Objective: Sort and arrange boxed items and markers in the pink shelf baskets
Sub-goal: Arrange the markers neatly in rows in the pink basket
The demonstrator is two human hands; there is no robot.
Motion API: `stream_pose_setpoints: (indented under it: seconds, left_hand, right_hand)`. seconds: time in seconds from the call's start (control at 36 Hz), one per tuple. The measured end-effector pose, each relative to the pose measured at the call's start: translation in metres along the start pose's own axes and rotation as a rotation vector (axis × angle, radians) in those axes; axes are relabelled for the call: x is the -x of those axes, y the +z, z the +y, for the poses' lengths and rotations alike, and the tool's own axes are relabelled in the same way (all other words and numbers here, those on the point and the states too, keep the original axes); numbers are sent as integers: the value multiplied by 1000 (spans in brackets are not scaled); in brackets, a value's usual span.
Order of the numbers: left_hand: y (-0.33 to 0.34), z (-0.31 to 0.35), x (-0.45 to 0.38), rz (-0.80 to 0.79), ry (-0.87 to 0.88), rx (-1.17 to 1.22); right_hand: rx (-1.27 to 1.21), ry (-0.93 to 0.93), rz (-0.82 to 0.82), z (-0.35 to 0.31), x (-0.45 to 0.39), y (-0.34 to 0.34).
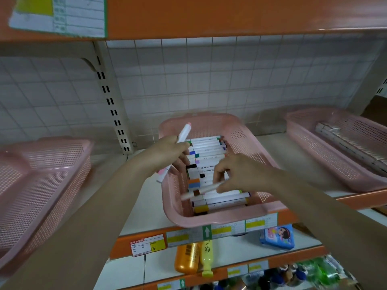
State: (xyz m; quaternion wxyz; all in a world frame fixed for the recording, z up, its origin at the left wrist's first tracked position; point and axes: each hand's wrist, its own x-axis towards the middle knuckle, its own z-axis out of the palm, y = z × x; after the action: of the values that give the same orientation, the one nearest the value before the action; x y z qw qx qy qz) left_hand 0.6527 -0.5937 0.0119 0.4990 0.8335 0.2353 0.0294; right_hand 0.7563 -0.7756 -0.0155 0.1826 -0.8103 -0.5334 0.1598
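Observation:
A pink perforated basket stands in the middle of the shelf, filled with a row of white markers with coloured bands. My left hand grips a white marker with pink ends, tilted up over the basket's left rim. My right hand pinches another white marker with a brown band, slanted just above the row near the front of the basket.
An empty pink basket stands at the left. At the right, another pink basket holds a row of boxed items. Price labels line the orange shelf edge. Below lie an orange bottle, a yellow bottle and a blue box.

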Motion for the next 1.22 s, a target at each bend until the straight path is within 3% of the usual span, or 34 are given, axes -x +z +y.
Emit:
stream_pose_setpoints:
  seconds: [0.08, 0.17, 0.53, 0.64, 0.72, 0.86, 1.0, 1.22]
  left_hand:
    - [0, 2, 0, 60, 32, -62]
    - [4, 0, -2, 31, 34, -68]
    - [8, -6, -9, -111, 37, -224]
    - [6, -4, -10, -115, 41, -213]
    - [5, -4, -13, -125, 19, -224]
    - [7, 1, -20, -163, 48, -296]
    - [3, -1, -24, -163, 64, -307]
    - [-7, -3, -37, -144, 74, -308]
  right_hand:
    - [8, 97, -252, 5, 1, -2]
    - [17, 163, -364, 7, 3, 1]
    - [106, 219, -387, 6, 1, 9]
    - [-25, 177, -267, 3, -4, 7]
    - [-67, 90, -12, -2, -11, 2]
    - [75, -74, 380, -7, -25, -5]
    - [152, -95, 425, -10, -38, -7]
    - [346, -104, 281, -10, -56, -11]
